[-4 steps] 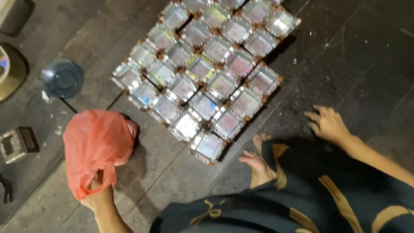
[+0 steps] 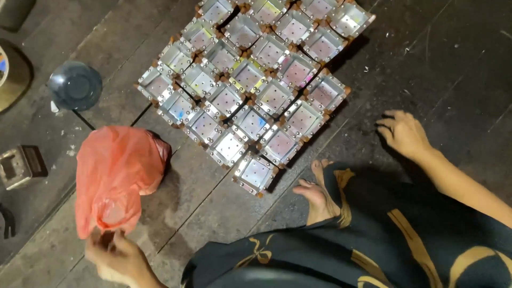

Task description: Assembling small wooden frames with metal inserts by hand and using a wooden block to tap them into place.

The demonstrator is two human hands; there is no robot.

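On a dark, scuffed plank floor (image 2: 437,64), the left hand (image 2: 114,256) pinches the crumpled orange plastic bag (image 2: 114,173) at seven o'clock. The right hand (image 2: 402,133) rests open, fingers spread, at three o'clock beside a grid of shiny square metal trays (image 2: 250,88).

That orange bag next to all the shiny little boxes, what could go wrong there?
The orange plastic bag is pinched only at its lower end by the left hand, so whatever is inside might slip out if it is lifted. It lies close to the shiny metal boxes, and swinging it could knock the nearest ones out of line. The bare foot sits right by the corner box, whose metal edges may scrape it.
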